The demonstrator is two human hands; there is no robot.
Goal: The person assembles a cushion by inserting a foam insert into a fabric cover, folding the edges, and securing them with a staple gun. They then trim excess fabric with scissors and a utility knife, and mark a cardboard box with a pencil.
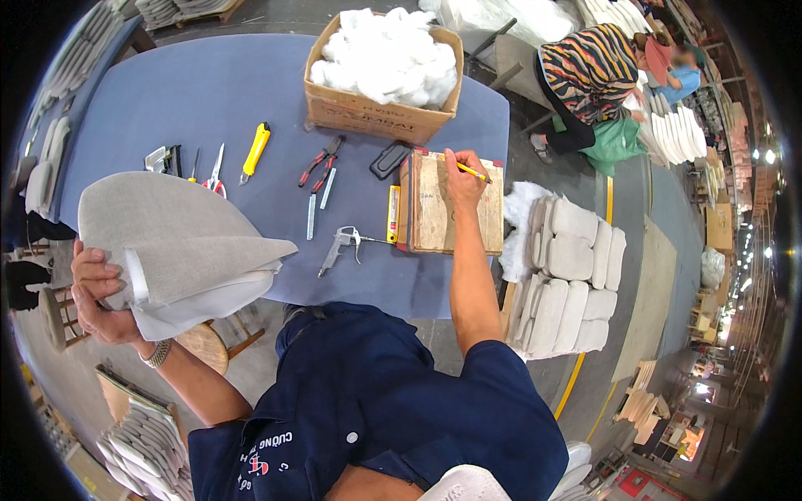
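Observation:
At the left, my left hand (98, 288) is closed on the edge of a grey fabric cushion cover (180, 238), whose white lining shows along its lower side. The cover hangs partly over the near left of the blue table (276, 275). My right hand (464, 179) grips a yellow pencil (474, 173) above a worn tan book-like block (430, 213) with red corners. Whether the pencil tip touches the block I cannot tell. Just left of the block are a small yellow box (393, 214) and a grey air blow gun (341, 249).
Across the table lie a stapler (173, 159), scissors (217, 169), a yellow utility knife (256, 153), pliers (322, 163) and metal strips (312, 215). A cardboard box (368, 117) of white stuffing stands at the back. Stacked grey cushions (568, 275) are right; another person (589, 71) bends beyond.

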